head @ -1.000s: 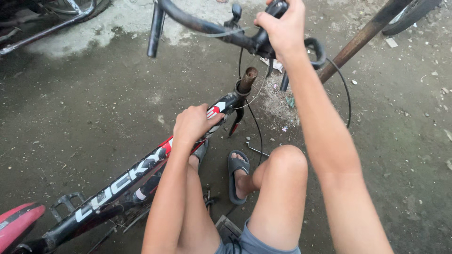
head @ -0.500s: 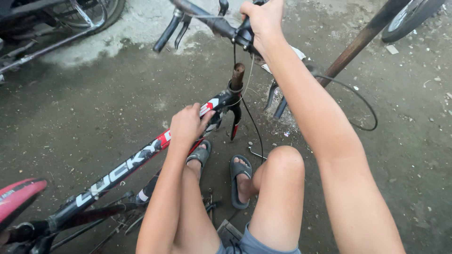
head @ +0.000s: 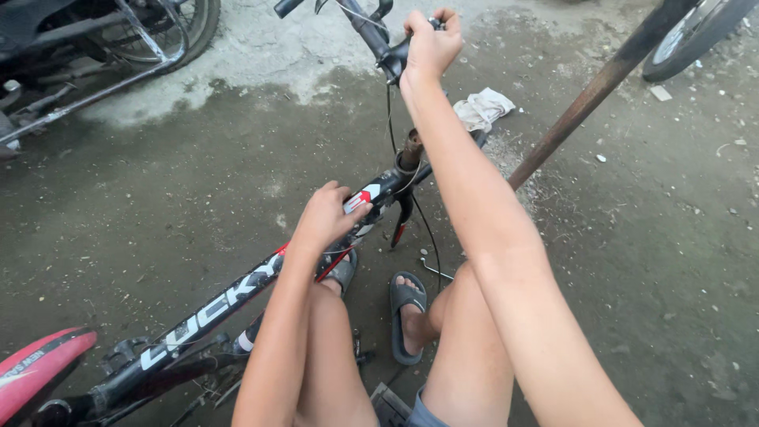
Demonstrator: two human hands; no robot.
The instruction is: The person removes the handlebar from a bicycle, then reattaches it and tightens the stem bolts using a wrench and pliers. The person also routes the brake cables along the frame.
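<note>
A black bicycle frame (head: 213,304) with red and white markings lies slanted across my knees. My left hand (head: 322,215) grips its top tube close to the head tube (head: 409,154). My right hand (head: 430,43) is closed around the black handlebar (head: 365,28), lifted above the frame with cables hanging from it. The red saddle (head: 35,368) shows at the lower left. I sit low with grey sandals (head: 405,316) on my feet.
A rusty pole (head: 589,95) leans across the upper right beside another wheel (head: 696,35). A crumpled white rag (head: 484,108) lies on the damp, gritty concrete. A parked bike (head: 103,39) stands at the upper left. A small metal key (head: 435,270) lies by my foot.
My right hand has carried the handlebar up and to the left, turning it. My left hand stays on the top tube. The view has shifted slightly.
</note>
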